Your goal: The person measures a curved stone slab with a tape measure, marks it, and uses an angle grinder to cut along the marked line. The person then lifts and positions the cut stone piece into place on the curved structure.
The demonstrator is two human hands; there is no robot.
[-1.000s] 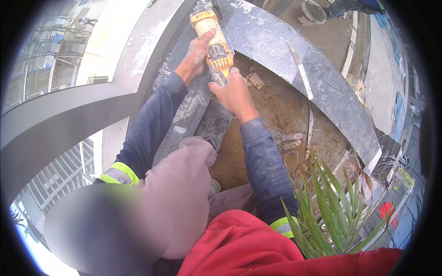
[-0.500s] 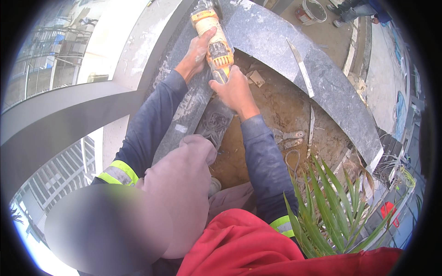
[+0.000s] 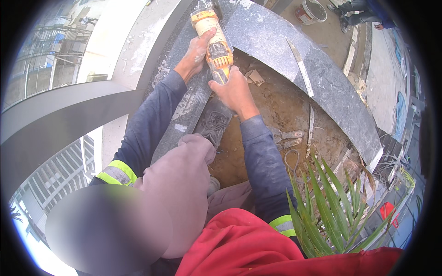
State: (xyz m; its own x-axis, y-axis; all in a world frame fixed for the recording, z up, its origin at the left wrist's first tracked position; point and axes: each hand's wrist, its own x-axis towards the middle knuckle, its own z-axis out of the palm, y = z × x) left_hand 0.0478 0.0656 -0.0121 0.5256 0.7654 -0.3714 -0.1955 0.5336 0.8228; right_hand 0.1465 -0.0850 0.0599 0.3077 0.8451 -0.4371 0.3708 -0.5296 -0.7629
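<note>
A yellow angle grinder (image 3: 220, 53) points away from me at top centre, its head over the grey speckled stone ledge (image 3: 177, 128) where it meets a curved stone slab (image 3: 331, 106). My left hand (image 3: 195, 55) is closed around the tool's pale middle. My right hand (image 3: 235, 92) grips its rear handle, thumb along the side. Beneath them lie brown dirt (image 3: 262, 152) and small tile scraps (image 3: 256, 77). A narrow light strip (image 3: 300, 66) rests across the slab, and hand tools (image 3: 291, 135) lie in the dirt. The disc's contact with the stone cannot be made out.
A curved grey beam (image 3: 64, 115) borders the left. At the top right stand a bucket (image 3: 309, 14) and a person's legs (image 3: 350, 10). A palm plant (image 3: 331, 216), loose cables (image 3: 391, 170) and a red object (image 3: 386, 210) are on the lower right.
The person at the top right has moved, with more legs and a hand now showing. My hands and the grinder stay almost in the same place.
</note>
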